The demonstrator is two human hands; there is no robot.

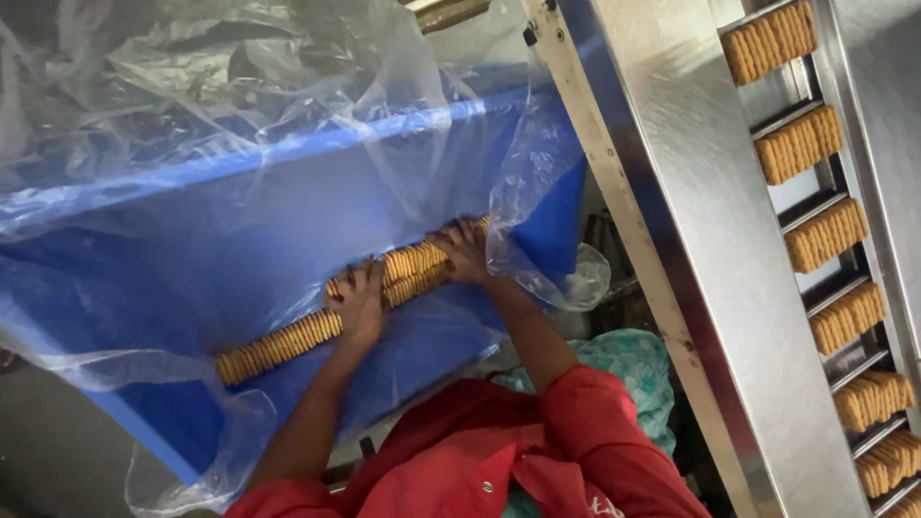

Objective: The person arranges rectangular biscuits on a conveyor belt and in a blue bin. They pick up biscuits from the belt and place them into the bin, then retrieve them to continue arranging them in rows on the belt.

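Red sleeves reach into a blue crate [144,317] lined with clear plastic [240,125]; left hand [358,305] and right hand [463,251] press a biscuit row [288,341] along its bottom edge; more stacks [825,235] wait on the steel conveyor [691,240], crate mostly unfilled

long biscuit row [326,326], golden, on edge, slanted
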